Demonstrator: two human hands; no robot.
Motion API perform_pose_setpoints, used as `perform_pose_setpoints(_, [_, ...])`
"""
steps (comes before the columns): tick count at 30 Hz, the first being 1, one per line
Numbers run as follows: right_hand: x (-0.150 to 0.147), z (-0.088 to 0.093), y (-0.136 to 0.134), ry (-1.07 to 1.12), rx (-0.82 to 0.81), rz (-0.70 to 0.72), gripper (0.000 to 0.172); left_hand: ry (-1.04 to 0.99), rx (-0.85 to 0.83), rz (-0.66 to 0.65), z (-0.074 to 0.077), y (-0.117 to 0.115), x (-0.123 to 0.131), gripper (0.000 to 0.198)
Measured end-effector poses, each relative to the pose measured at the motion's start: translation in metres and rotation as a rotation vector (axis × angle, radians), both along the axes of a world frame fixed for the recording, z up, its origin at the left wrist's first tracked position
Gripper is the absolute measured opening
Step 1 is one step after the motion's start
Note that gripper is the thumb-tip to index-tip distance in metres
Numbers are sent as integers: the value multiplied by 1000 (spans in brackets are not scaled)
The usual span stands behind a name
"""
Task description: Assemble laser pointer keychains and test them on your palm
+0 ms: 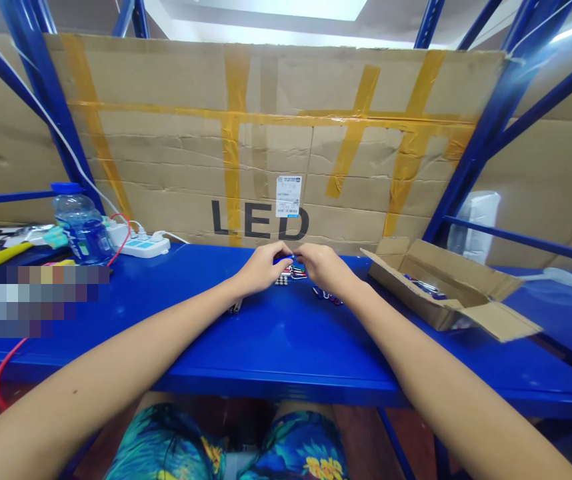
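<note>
My left hand [266, 268] and my right hand [323, 265] meet over the far middle of the blue tabletop, with fingers bent into a pinch. Between their fingertips is a small blue piece [293, 257], mostly hidden and too small to name. Just below the hands lie several slim coloured metal pieces [297, 272], red, green and silver, beside a cluster of small silvery pieces [281, 281]. Near my right wrist sits a small pile of blue and red carabiner-like clips [327, 295], partly covered. A small metal item [236, 307] pokes out beside my left forearm.
On the right stands an open cardboard box [406, 293] with blue and silver items inside. To the left are a water bottle [83, 227] and a white power strip [143, 245] with cables. A large taped cardboard panel [176, 153] blocks the back, framed by blue rack posts [471, 140].
</note>
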State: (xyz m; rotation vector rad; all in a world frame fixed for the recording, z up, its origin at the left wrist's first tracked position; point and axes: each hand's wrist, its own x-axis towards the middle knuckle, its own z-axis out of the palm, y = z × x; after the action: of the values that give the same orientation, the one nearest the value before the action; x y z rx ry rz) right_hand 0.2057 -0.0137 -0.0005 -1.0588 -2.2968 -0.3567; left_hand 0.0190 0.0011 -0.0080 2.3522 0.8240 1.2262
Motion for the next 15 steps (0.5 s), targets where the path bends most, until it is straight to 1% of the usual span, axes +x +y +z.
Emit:
perform_pose_setpoints(5, [0,1,-2,-47,8,-34,25,-43,-35,-9,0,0,1,8])
perform_pose_setpoints(9, [-1,1,-3,-55,3,-23,21,-16,-19,3,2,-2,2,7])
perform_pose_setpoints(12, [-1,1,-3,58,-48,38,19,18,22,7,4,-4,1,6])
perform_pose_setpoints(15, [-1,2,-4,199,-141,88,26,52,79,10,6,-6,0,7])
